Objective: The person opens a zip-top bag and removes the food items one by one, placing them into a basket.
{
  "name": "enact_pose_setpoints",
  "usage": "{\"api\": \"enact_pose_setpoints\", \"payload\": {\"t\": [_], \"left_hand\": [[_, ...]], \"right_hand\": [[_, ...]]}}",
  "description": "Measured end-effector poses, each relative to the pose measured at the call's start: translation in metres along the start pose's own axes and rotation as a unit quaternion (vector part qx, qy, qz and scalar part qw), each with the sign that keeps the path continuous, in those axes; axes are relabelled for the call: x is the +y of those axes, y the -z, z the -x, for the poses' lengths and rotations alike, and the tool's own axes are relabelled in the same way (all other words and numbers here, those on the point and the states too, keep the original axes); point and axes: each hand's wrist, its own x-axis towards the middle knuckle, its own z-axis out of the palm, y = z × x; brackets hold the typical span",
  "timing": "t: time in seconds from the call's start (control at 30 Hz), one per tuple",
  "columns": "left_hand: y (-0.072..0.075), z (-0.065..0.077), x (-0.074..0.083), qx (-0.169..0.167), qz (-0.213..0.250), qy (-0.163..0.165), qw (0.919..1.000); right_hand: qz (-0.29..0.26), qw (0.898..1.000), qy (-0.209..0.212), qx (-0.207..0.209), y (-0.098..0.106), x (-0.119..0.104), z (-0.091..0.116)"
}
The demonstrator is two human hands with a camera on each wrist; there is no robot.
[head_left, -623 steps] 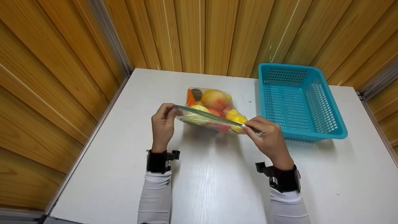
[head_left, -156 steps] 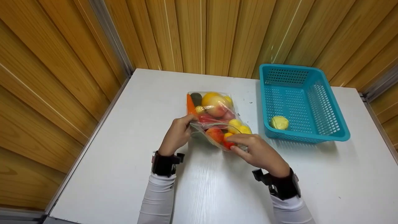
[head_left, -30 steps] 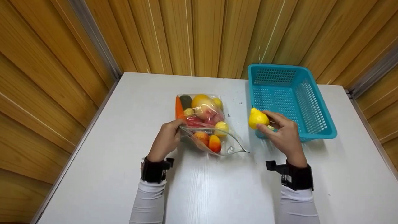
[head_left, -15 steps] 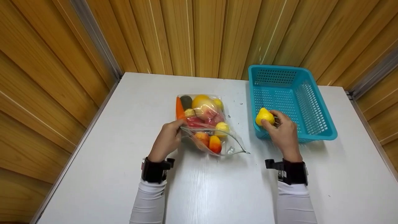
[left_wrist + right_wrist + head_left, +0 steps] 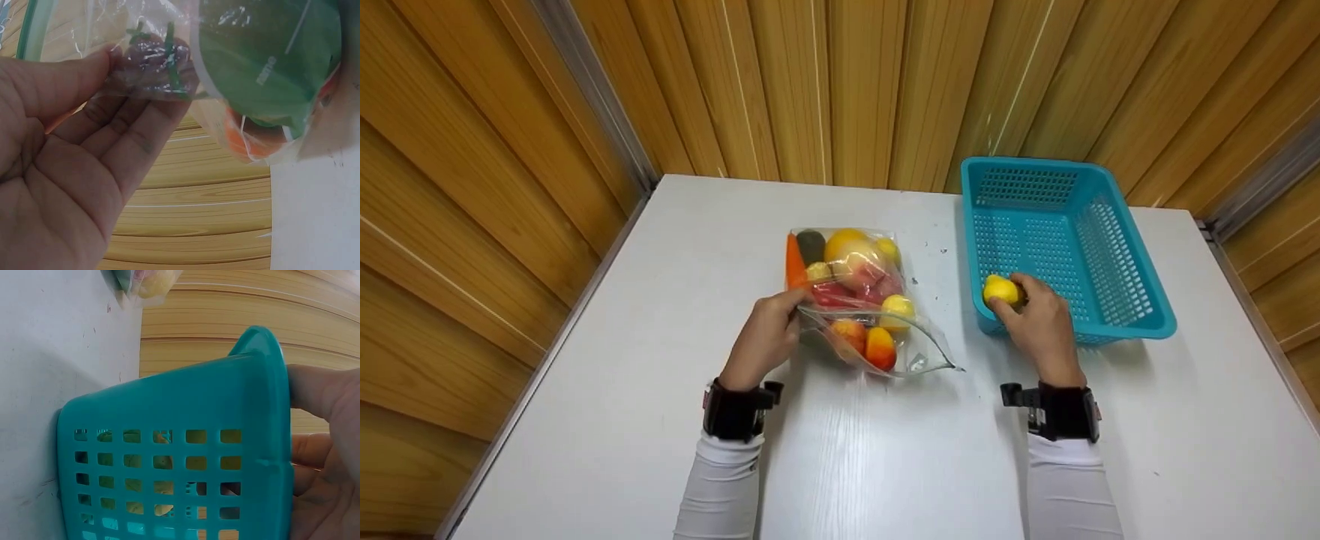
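In the head view my left hand point(image 5: 765, 330) pinches the left end of the mouth of a clear zip bag point(image 5: 919, 341). The bag lies on the table with its mouth spread towards me. Through its plastic show a carrot point(image 5: 795, 259), a peach point(image 5: 861, 271), a red-orange mango point(image 5: 880, 349) and several other fruits and vegetables. The left wrist view has thumb and fingers on the clear plastic beside a green printed panel point(image 5: 253, 50). My right hand point(image 5: 1044, 326) holds a yellow pear point(image 5: 1000, 289) inside the near left corner of the teal basket point(image 5: 1144, 259). Basket wall hides much of that hand's fingers in the right wrist view.
Wood-look panels point(image 5: 859, 90) close off the back and sides of the white table point(image 5: 660, 315). The basket stands at the back right, close to the rear panel. A strip of table separates bag from basket.
The zip bag went from closed to open, and a pale green ball-shaped vegetable came into the basket. Over the last second my right hand brought the pear rightward and down into it.
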Motion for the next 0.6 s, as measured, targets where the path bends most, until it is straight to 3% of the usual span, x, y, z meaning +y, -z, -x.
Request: {"api": "enact_pose_setpoints", "payload": {"t": [0.2,0.6], "left_hand": [[0.0002,0.0004,0.0000,-0.002,0.002,0.005,1.0000],[0.0002,-0.0004,-0.0005,-0.002,0.009,0.001,1.0000]], "right_hand": [[-0.009,1.000,-0.005,0.000,0.0004,-0.0023,0.0008],[-0.014,0.998,0.016,0.060,-0.0061,0.0000,-0.0002]]}}
